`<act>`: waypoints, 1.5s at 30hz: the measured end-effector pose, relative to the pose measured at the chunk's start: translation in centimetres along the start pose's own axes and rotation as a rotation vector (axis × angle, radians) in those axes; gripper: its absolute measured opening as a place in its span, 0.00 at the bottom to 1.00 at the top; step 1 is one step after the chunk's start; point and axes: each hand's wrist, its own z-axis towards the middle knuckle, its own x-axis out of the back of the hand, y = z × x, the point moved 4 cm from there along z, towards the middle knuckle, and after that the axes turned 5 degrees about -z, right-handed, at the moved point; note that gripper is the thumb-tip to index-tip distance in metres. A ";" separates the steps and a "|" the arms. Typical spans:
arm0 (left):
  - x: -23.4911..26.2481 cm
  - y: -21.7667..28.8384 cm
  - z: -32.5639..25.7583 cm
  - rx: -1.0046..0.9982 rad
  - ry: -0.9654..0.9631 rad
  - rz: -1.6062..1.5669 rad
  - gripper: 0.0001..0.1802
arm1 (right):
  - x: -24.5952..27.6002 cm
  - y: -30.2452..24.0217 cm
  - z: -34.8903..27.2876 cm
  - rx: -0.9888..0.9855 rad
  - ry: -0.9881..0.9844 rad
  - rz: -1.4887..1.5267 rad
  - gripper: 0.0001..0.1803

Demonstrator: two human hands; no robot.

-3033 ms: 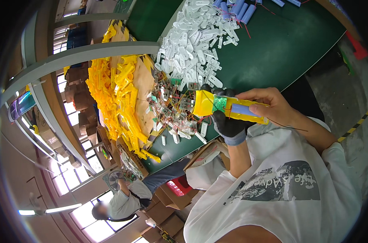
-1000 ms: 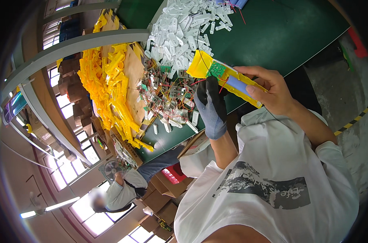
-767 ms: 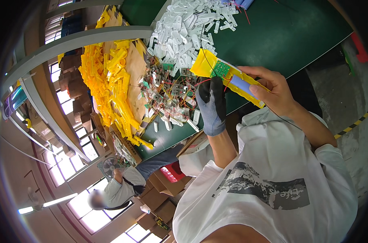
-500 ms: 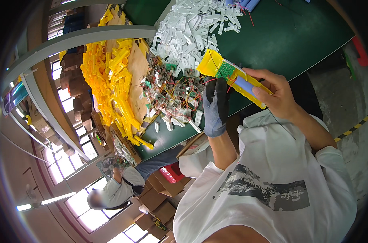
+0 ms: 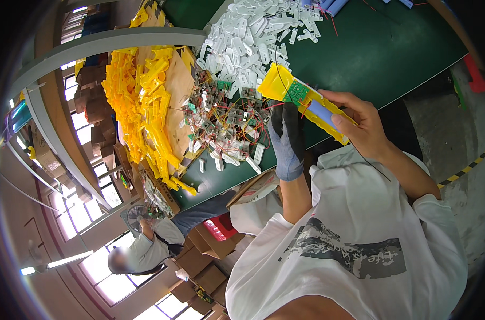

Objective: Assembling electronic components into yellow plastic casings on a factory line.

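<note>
My bare right hand (image 5: 360, 120) grips a long yellow plastic housing (image 5: 276, 81) by its near end, its thumb lying by a blue cylindrical battery (image 5: 321, 112) set inside. A small green circuit board (image 5: 297, 92) sits in the housing beside the battery, with red and dark wires about it. My left hand (image 5: 288, 133), in a grey-and-black glove, is closed just below the board end. A thin red wire (image 5: 275, 106) shows near its fingertips; whether they pinch this wire or the housing is hidden. A long dark wire passes across the housing.
Wired circuit assemblies (image 5: 226, 122) lie heaped left of my gloved hand on the green table (image 5: 370, 58). Behind them is a pile of white plastic pieces (image 5: 247, 37). Yellow housings (image 5: 151, 117) are stacked farther left, under a grey frame bar (image 5: 130, 40). Another person (image 5: 154, 248) works beyond.
Both hands keep nearly the same place on the housing. The view has shifted slightly, and the gloved fingers have moved only a little below the board.
</note>
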 end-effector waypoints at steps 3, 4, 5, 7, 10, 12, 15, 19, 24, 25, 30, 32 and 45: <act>-0.3 -0.5 -0.1 0.223 -0.003 -0.390 0.14 | 0.1 0.1 -0.1 -0.007 -0.005 -0.017 0.23; -0.3 -0.4 0.0 0.237 0.005 -0.453 0.14 | 0.2 0.2 -0.1 -0.007 -0.015 -0.002 0.23; -0.4 0.0 0.0 0.240 0.008 -0.454 0.14 | 0.2 0.2 -0.1 -0.009 -0.026 0.013 0.23; -0.5 0.9 0.0 0.286 0.032 -0.431 0.13 | 0.3 0.3 -0.1 -0.012 -0.032 0.012 0.23; -1.1 1.5 0.0 0.327 0.138 -0.536 0.11 | 0.3 0.3 0.0 0.010 -0.041 -0.001 0.24; -0.7 1.4 -0.2 0.328 0.128 -0.539 0.10 | 0.3 0.2 0.1 0.034 -0.048 -0.012 0.24; -0.5 1.6 -0.3 0.329 0.074 -0.515 0.09 | 0.4 0.3 0.1 0.025 -0.057 0.008 0.24; -0.4 0.8 -0.3 0.235 -0.018 -0.393 0.15 | 0.6 0.2 -0.1 0.108 -0.029 -0.064 0.23; -0.2 0.9 -0.7 -0.003 -0.045 -0.109 0.14 | 1.1 -1.0 0.0 0.009 -0.120 -0.100 0.25; -0.3 1.5 -0.9 -0.262 -0.010 0.196 0.12 | 1.0 -1.6 0.1 -0.007 -0.160 -0.192 0.27; -1.3 0.2 -0.5 0.374 -0.160 -0.482 0.16 | 2.5 -3.0 2.1 -0.101 -0.122 -0.526 0.20; -2.0 -0.3 -0.6 0.318 -0.173 -0.564 0.20 | 2.2 -2.6 2.9 -0.069 -0.014 -0.532 0.17; -3.9 -0.9 0.2 0.396 -0.177 -0.435 0.17 | 2.3 -0.5 4.3 -0.076 0.197 -0.365 0.22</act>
